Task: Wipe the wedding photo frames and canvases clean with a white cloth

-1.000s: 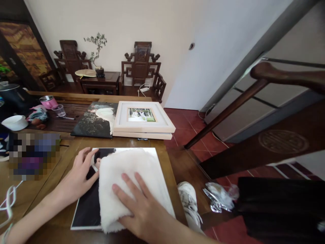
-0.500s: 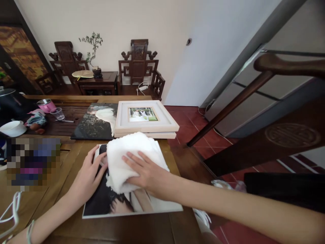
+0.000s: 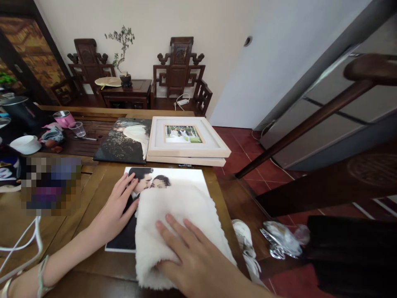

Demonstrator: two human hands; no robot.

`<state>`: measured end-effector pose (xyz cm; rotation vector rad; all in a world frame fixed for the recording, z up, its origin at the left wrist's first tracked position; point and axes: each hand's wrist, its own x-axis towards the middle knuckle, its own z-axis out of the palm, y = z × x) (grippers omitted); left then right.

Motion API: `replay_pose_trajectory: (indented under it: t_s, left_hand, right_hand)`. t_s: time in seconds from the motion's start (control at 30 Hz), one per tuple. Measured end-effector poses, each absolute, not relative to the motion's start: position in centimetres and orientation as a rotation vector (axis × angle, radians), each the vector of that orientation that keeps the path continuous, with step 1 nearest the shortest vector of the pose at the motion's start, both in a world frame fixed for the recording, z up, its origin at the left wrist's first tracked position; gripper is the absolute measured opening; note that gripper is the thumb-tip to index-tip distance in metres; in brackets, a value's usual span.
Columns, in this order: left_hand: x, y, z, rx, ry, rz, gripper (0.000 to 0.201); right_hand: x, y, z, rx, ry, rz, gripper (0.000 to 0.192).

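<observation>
A large unframed photo print (image 3: 180, 176) of a couple lies flat on the wooden table (image 3: 93, 182) in front of me. A fluffy white cloth (image 3: 176, 211) covers its near right part. My right hand (image 3: 192, 256) presses flat on the cloth near the table's front edge. My left hand (image 3: 114, 207) rests with spread fingers on the print's left side, holding it down.
Behind the print lie a white framed photo (image 3: 186, 138) stacked on another frame and a dark print (image 3: 122, 142). Cups, a white bowl (image 3: 25, 145) and a kettle stand at the far left. A white cable (image 3: 21, 244) lies near left. A shoe (image 3: 245, 240) lies on the floor at right.
My right hand has pulled the cloth back toward me over the print, uncovering the faces at its far end. My left hand stays on the left side.
</observation>
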<state>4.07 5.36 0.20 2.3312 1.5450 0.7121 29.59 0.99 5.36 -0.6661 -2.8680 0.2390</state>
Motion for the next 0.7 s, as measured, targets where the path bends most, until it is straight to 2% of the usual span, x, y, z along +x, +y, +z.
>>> replay_pose_trajectory:
  t_s: [0.17,0.37,0.53,0.7]
  left_hand:
    - [3.8,5.1,0.0,2.314,1.500,0.701,0.051]
    - [3.5,5.2,0.0,2.318,1.480,0.703,0.052]
    - [3.5,5.3,0.2,2.314,1.467,0.722,0.051]
    - [3.5,5.1,0.2,2.305,1.479,0.705,0.053]
  right_hand:
    - [29.1,4.2,5.8,-0.824,-2.870,0.375,0.039]
    - [27.9,9.0,4.4,-0.926,-2.857,0.236,0.049]
    - [27.5,7.0,4.0,-0.914,-2.865,0.223,0.041]
    - [28.0,1.0,2.8,-0.690,-2.714,0.120,0.014]
